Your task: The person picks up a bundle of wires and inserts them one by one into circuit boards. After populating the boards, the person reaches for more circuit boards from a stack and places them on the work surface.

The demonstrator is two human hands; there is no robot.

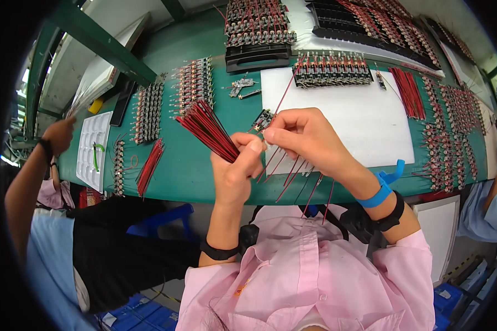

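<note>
My left hand (pixel 238 163) is closed in a fist round a thick bundle of red and black wires (pixel 207 129). Its long ends fan out to the upper left, and thin ends stick out below the fingers. Right up against it, my right hand (pixel 303 132) pinches a small circuit board (pixel 263 119) between thumb and fingertips. A single red wire (pixel 286 91) rises from the board to the upper right. Where the wire meets the board is hidden by my fingers. Both hands are above the front of the green table.
A white foam sheet (pixel 342 124) bears a row of boards (pixel 334 70). Wire bundles lie to the right (pixel 407 94) and left (pixel 150 167). Board rows (pixel 194 85) and a white tray (pixel 93 146) stand left, beside a co-worker's hand (pixel 59 134). More boards (pixel 450 132) fill the right.
</note>
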